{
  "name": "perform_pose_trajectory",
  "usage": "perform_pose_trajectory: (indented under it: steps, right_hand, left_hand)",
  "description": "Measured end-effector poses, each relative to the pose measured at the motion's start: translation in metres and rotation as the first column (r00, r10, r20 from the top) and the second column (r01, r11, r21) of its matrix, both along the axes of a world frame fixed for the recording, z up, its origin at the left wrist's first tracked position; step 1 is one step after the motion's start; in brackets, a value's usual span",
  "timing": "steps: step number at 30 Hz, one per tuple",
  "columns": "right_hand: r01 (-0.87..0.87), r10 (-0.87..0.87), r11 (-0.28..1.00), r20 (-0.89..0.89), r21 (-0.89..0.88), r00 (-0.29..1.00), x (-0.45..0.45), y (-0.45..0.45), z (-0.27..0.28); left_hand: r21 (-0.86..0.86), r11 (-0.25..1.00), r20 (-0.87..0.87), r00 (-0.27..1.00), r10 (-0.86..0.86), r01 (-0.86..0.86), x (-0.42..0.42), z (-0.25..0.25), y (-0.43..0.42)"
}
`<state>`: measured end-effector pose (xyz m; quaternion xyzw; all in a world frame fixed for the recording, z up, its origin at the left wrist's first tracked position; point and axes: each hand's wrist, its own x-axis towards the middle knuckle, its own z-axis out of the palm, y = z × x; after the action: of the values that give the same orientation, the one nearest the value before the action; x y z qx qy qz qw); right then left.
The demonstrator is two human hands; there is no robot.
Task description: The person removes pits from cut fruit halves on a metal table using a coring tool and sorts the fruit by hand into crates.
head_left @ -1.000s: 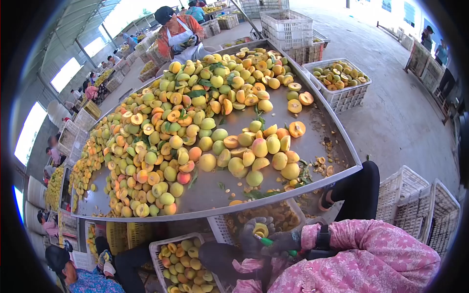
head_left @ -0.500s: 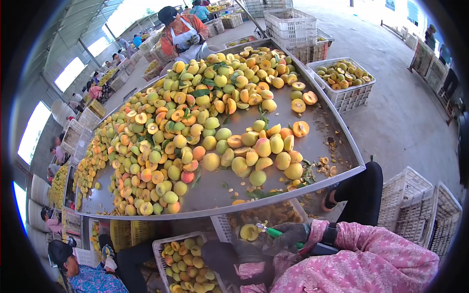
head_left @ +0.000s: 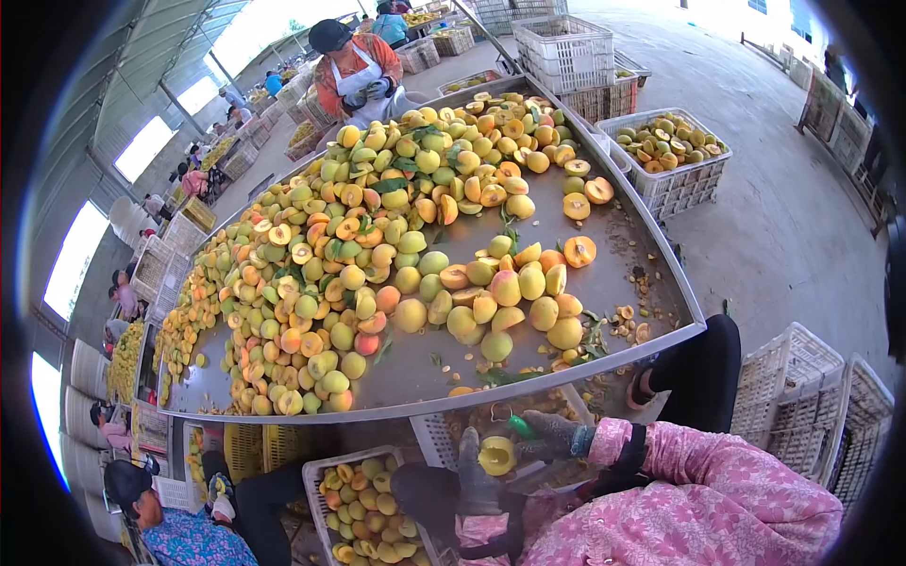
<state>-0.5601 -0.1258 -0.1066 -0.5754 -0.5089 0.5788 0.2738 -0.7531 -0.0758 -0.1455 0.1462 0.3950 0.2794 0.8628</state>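
Below the near edge of the metal table (head_left: 547,226), a seemingly hollowed stone-fruit half (head_left: 497,456) is held against the left hand (head_left: 478,476), fingers little bent; a green-handled tool (head_left: 520,427) is gripped by the right hand's (head_left: 555,437) curled fingers. On the table, a large fruit heap (head_left: 307,307) is left.

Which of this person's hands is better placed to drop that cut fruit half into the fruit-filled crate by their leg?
Probably the left hand: it holds the fruit half and is nearer the fruit-filled crate, while the right hand grips a green-handled tool.
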Motion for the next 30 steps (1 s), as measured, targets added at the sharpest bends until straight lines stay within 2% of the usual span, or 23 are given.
perform_pose_trajectory:
  steps: [1,2,4,6,8,9,10,12,13,14,16,17,18,19,20,21,22,24,25,27,28,30]
  right_hand:
    - [0.057,-0.07,0.979,0.058,0.196,0.996,-0.005,0.0,-0.013]
    - [0.063,-0.076,0.979,0.057,0.195,0.995,-0.008,0.001,-0.021]
    - [0.02,-0.051,0.989,0.213,0.149,0.976,-0.013,0.005,-0.028]
    - [0.032,-0.053,0.994,0.195,0.106,0.979,-0.011,0.003,-0.016]
    - [0.222,-0.221,0.975,-0.036,0.017,0.975,-0.01,0.001,-0.013]
    - [0.225,-0.224,0.974,-0.039,0.015,0.974,-0.01,-0.002,-0.008]
    - [0.186,-0.186,0.983,-0.095,-0.005,0.978,-0.01,-0.007,-0.001]
    - [0.096,-0.101,0.995,-0.209,-0.034,0.973,-0.011,-0.012,0.018]
    - [-0.009,-0.039,0.98,-0.237,-0.199,0.971,-0.013,-0.013,0.004]
    - [-0.016,-0.033,0.98,-0.241,-0.197,0.97,-0.013,-0.019,0.001]
    - [0.008,-0.016,1.0,-0.428,-0.02,0.904,-0.012,-0.027,-0.003]
    - [-0.008,-0.006,1.0,-0.626,-0.02,0.78,-0.006,-0.03,0.012]
    - [-0.015,-0.001,1.0,-0.628,-0.019,0.778,-0.002,-0.029,0.011]
    - [-0.108,0.12,0.993,-0.378,0.054,0.918,0.001,-0.029,0.007]
    - [-0.216,0.224,0.971,-0.088,0.098,0.971,0.004,-0.03,0.0]
    - [-0.271,0.184,0.86,0.232,0.432,0.955,-0.003,-0.033,-0.011]
    - [-0.274,0.186,0.859,0.235,0.432,0.954,-0.002,-0.036,-0.02]
    - [-0.308,0.219,0.915,0.323,0.26,0.921,-0.004,-0.038,0.006]
    - [-0.31,0.221,0.915,0.323,0.259,0.92,-0.005,-0.04,-0.001]
    - [-0.115,0.12,0.874,0.02,0.473,0.993,-0.011,-0.044,-0.025]
    - [-0.114,0.119,0.874,0.019,0.473,0.993,-0.013,-0.041,-0.034]
    - [-0.22,0.219,0.974,0.026,0.051,0.975,-0.018,-0.034,-0.031]
  left_hand:
    - [0.056,0.994,-0.14,0.987,-0.082,0.091,0.003,0.0,-0.001]
    - [0.099,0.977,-0.281,0.947,-0.154,0.188,0.006,0.0,-0.002]
    - [0.093,0.968,-0.265,0.943,-0.203,0.234,0.02,0.031,-0.007]
    - [0.221,0.973,-0.175,0.984,-0.025,0.064,0.035,0.041,-0.014]
    - [0.249,0.968,-0.142,0.99,0.012,0.024,0.038,0.039,-0.018]
    - [0.274,0.962,-0.102,0.994,0.05,-0.02,0.039,0.037,-0.02]
    - [0.273,0.962,-0.104,0.993,0.048,-0.018,0.037,0.031,-0.019]
    - [0.141,0.978,-0.03,0.987,0.16,-0.155,0.032,0.019,-0.014]
    - [0.111,0.972,0.069,0.977,0.202,-0.208,0.026,0.015,-0.013]
    - [0.113,0.97,0.065,0.976,0.207,-0.214,0.026,0.021,-0.013]
    - [-0.073,0.973,0.294,0.928,0.23,-0.218,0.026,0.033,-0.013]
    - [-0.142,0.963,0.362,0.893,0.268,-0.231,0.025,0.033,-0.014]
    - [-0.141,0.961,0.36,0.892,0.273,-0.238,0.024,0.033,-0.015]
    - [-0.152,0.954,0.377,0.877,0.298,-0.259,0.024,0.034,-0.017]
    - [-0.163,0.947,0.396,0.86,0.321,-0.278,0.026,0.038,-0.019]
    - [-0.164,0.946,0.397,0.859,0.324,-0.281,0.028,0.043,-0.02]
    - [-0.155,0.942,0.382,0.861,0.334,-0.297,0.032,0.048,-0.021]
    - [-0.146,0.938,0.369,0.863,0.346,-0.314,0.038,0.055,-0.024]
    - [-0.119,0.942,0.324,0.885,0.335,-0.313,0.041,0.058,-0.025]
    - [-0.092,0.946,0.276,0.905,0.324,-0.31,0.045,0.059,-0.027]
    - [-0.064,0.953,0.298,0.906,0.301,-0.296,0.047,0.059,-0.029]
    - [-0.036,0.959,0.319,0.907,0.277,-0.28,0.048,0.058,-0.03]
